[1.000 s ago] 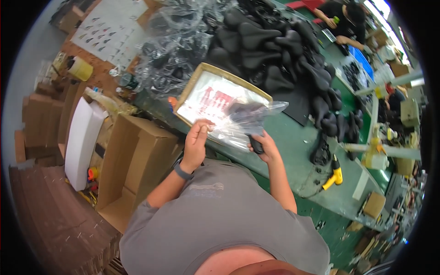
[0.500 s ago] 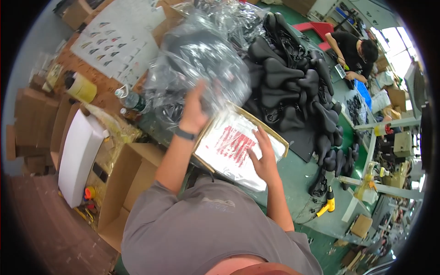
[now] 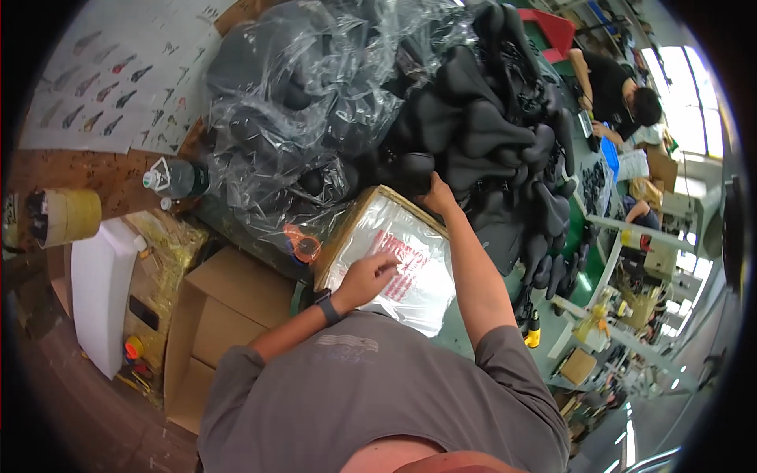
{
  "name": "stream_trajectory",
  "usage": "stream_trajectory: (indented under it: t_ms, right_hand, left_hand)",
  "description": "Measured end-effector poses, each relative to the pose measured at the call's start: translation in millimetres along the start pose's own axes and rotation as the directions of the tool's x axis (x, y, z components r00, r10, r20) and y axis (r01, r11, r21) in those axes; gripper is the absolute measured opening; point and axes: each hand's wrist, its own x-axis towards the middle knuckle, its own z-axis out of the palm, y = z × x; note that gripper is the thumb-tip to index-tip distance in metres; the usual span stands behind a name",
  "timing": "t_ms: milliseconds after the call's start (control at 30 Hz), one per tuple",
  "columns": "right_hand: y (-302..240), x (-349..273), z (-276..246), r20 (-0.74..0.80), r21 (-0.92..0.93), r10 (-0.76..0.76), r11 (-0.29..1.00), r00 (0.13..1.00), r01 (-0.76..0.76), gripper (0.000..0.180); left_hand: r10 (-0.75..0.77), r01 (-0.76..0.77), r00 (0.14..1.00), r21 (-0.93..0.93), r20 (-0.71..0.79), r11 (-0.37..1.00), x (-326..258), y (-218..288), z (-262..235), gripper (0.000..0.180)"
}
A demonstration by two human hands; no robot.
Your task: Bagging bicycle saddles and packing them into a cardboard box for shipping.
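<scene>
A shallow cardboard box (image 3: pixel 347 229) in front of me holds a stack of clear plastic bags (image 3: pixel 426 272) with red print. My left hand (image 3: pixel 369 281), with a dark band on its wrist, hovers over the bags, its fingers slightly bent and nothing visible in them. Beyond the box's far corner, my right hand (image 3: pixel 438 197) closes on the edge of a black bicycle saddle (image 3: pixel 414 167); some of its fingers are hidden. More black saddles (image 3: pixel 497 134) are heaped behind it.
Saddles wrapped in clear plastic (image 3: pixel 307 87) cover the far left. An open carton (image 3: pixel 229 315), white foam block (image 3: pixel 102 292), water bottle (image 3: pixel 180 178) and orange ring-shaped item (image 3: pixel 303 243) lie leftward. A yellow-handled tool (image 3: pixel 533 331) is at right; a person (image 3: pixel 619 94) works beyond.
My left hand has left the plastic-wrapped saddles and come back over the bags. My right hand has moved from the bags forward to a saddle. The view has shifted.
</scene>
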Motion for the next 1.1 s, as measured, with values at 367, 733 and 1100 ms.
stream_trajectory:
  t_ms: [367,733,1100]
  right_hand:
    - [-63.3,-126.7,-92.5,-0.248,-0.261,0.049,0.958,0.968,-0.115,0.084]
    - [118.1,-492.0,-4.9,0.082,0.959,0.318,-0.283,0.944,0.012,0.07]
    - [178.3,-580.7,171.0,0.462,0.887,0.608,-0.298,0.646,-0.354,0.035]
  left_hand:
    - [0.162,-0.266,0.962,0.613,0.221,0.744,2.9,-17.4,2.8,0.019]
    - [0.262,-0.341,0.923,0.915,0.282,0.217,-11.2,-67.5,79.5,0.051]
    - [0.231,-0.255,0.958,0.873,0.17,0.416,-1.7,-116.9,247.2,0.031]
